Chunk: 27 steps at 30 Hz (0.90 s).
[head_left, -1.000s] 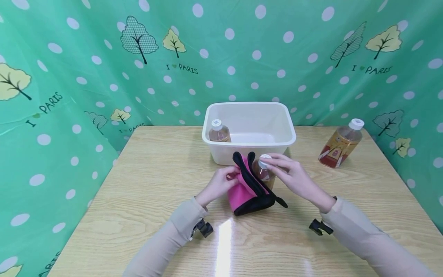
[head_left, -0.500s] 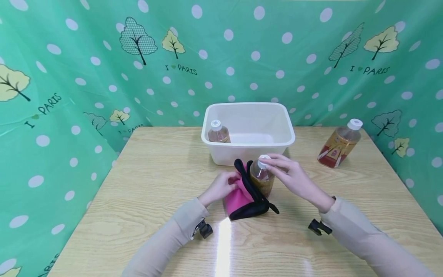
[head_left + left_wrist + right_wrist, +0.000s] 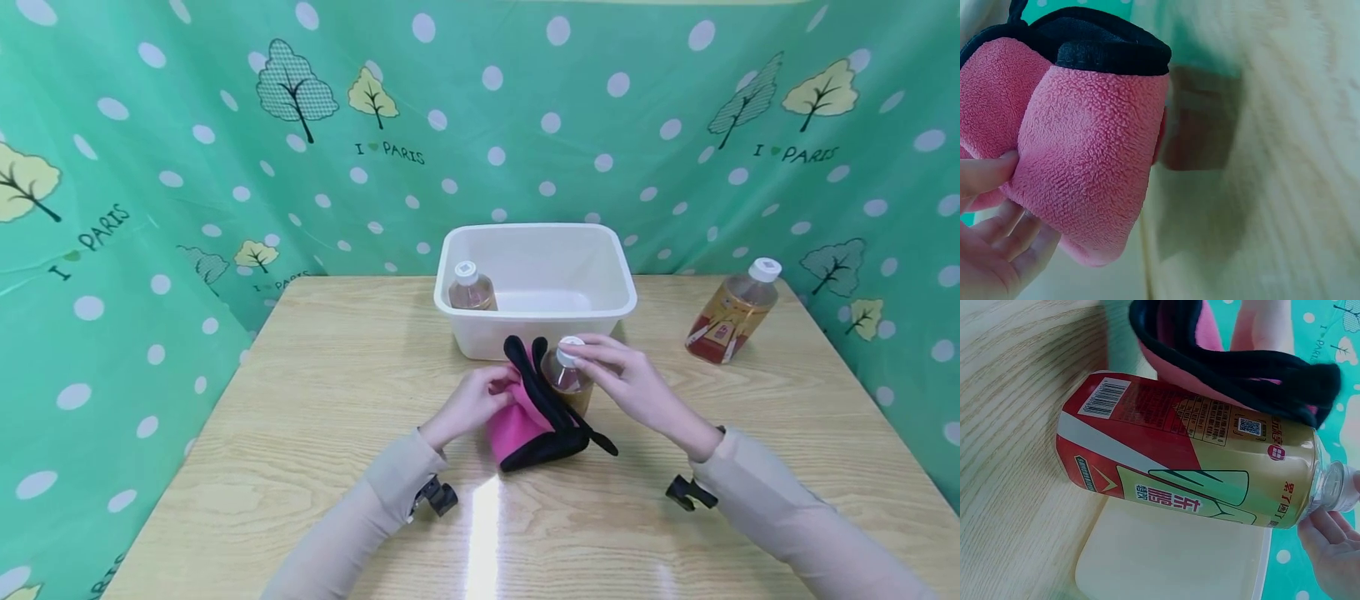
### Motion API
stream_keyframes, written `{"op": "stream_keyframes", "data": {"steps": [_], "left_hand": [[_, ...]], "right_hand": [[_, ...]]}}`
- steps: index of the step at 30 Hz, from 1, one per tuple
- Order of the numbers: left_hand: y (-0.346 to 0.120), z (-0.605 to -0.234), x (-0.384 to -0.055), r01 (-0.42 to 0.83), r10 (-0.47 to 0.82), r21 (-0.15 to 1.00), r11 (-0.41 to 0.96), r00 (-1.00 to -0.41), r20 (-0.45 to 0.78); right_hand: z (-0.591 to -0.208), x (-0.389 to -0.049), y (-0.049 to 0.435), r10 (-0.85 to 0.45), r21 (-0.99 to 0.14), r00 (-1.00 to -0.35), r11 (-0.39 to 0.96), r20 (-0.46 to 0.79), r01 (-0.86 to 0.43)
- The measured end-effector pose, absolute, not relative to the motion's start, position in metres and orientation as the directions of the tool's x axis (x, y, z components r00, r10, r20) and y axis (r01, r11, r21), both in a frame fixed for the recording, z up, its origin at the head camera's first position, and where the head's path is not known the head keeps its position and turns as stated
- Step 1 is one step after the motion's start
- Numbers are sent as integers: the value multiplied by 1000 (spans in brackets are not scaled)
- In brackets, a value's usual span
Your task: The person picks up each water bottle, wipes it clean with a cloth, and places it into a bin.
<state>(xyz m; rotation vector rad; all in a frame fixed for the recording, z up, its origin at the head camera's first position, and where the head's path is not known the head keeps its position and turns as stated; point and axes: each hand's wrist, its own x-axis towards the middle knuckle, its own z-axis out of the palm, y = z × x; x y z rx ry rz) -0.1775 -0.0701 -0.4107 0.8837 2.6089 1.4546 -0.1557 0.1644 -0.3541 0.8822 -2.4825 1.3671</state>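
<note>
A drink bottle (image 3: pixel 567 385) with a white cap and a red-and-gold label stands on the table in front of the white tub. My right hand (image 3: pixel 618 372) pinches it by the cap, seen from the side in the right wrist view. Against the bottle's left side lies a pink fleecy cloth (image 3: pixel 513 430) with black edging, partly covering its label. My left hand (image 3: pixel 480 402) holds a bunched fold of this cloth; in the left wrist view, thumb and fingers (image 3: pixel 1030 247) grip the pink pile. The cloth hides part of the bottle's lower left side.
Behind the bottle stands the white plastic tub (image 3: pixel 536 314), with a similar capped bottle (image 3: pixel 472 290) in its left end. Another bottle (image 3: pixel 732 312) stands at the table's back right. A green polka-dot curtain (image 3: pixel 525 108) hangs behind the wooden table (image 3: pixel 315 400).
The cloth in my left hand slid down toward me along the bottle, then partly back up. My right hand keeps its hold on the cap, and the bottle has barely shifted.
</note>
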Motion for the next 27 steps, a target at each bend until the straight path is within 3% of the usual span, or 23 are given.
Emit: {"op": "stream_keyframes", "data": {"steps": [12, 27], "left_hand": [[-70, -399, -176, 481, 469, 789, 382, -837, 283], [-67, -420, -181, 436, 486, 819, 373, -844, 228]], "right_hand": [[-355, -155, 164, -410, -713, -810, 403, 420, -574], [-352, -154, 163, -405, -716, -817, 411, 411, -564]]}}
